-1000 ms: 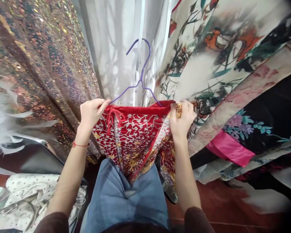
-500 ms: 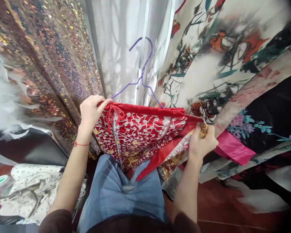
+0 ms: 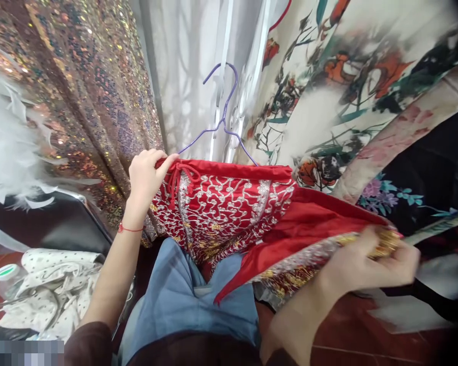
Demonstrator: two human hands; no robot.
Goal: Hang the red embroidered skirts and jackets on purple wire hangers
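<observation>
A red garment (image 3: 229, 203) with silver and gold embroidery hangs on a purple wire hanger (image 3: 223, 119) in front of me. My left hand (image 3: 147, 175) is closed on the garment's top left corner, beside its red drawstring. My right hand (image 3: 370, 262), blurred by motion, is closed on the garment's gold-trimmed edge and holds it stretched far out to the right, low down. The plain red lining shows between the two hands.
A brown sequinned fabric (image 3: 80, 96) hangs at left, a white sheer curtain (image 3: 187, 76) behind the hanger, floral printed robes (image 3: 347, 86) at right. White feathers (image 3: 7, 147) intrude at far left. A dotted white cloth (image 3: 53, 284) and a bottle (image 3: 5, 277) lie at lower left. The floor is red tile (image 3: 351, 325).
My right hand has pulled the garment's gold-trimmed edge from beside the hanger far out to the right and downward, opening the fabric. My left hand has stayed at the top left corner.
</observation>
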